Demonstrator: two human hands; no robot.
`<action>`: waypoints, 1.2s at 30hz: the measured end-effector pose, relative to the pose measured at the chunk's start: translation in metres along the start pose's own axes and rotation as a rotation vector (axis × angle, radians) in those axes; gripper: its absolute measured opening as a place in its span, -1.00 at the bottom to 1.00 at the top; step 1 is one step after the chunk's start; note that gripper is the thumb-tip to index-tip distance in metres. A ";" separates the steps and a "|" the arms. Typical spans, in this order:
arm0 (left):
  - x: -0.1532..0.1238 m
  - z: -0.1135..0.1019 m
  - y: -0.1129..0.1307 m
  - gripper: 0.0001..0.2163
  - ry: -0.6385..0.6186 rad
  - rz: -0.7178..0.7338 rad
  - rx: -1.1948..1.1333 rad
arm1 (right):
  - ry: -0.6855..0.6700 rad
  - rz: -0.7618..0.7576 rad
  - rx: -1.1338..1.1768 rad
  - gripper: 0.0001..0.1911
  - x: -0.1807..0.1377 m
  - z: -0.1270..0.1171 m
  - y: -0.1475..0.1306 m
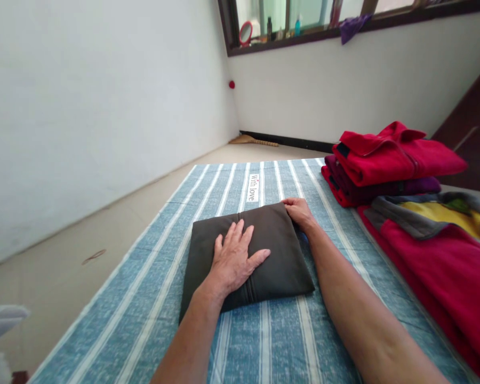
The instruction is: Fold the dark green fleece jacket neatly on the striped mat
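A dark grey-brown jacket (278, 269), folded into a flat rectangle with what looks like a zip line down its middle, lies on a blue and white striped cloth (208, 200). My left hand (236, 256) rests flat on top of it, palm down and fingers spread. At the jacket's far right corner, my right hand (299, 212) has its fingers bent around the edge. Its fingertips are partly hidden there. Just beyond the jacket, a white "with love" label (253, 188) shows on the cloth.
To the right, folded red and purple clothes (400, 160) are stacked. Nearer lies a red garment (444, 266) with a grey collar and yellow lining. A broom (260, 141) lies on the floor by the far wall. A window ledge (288, 42) holds a mirror and bottles.
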State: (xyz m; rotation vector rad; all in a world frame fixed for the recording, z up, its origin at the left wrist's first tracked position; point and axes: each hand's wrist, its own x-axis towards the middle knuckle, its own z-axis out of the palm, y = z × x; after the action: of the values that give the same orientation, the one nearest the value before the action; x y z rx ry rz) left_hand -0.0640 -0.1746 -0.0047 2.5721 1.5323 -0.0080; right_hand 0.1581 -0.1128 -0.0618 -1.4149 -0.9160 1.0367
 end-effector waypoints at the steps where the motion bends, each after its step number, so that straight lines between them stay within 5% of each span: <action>1: 0.000 0.000 0.000 -0.33 -0.004 -0.002 0.003 | -0.001 0.002 0.002 -0.77 0.001 0.000 0.000; 36: -0.003 -0.003 0.000 -0.34 -0.014 -0.027 0.005 | -0.001 -0.022 -0.037 -0.77 0.005 0.003 0.006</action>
State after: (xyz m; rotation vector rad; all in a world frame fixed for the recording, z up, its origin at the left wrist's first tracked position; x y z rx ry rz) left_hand -0.0661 -0.1768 -0.0013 2.5496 1.5636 -0.0319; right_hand 0.1568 -0.1076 -0.0686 -1.4322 -0.9539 1.0080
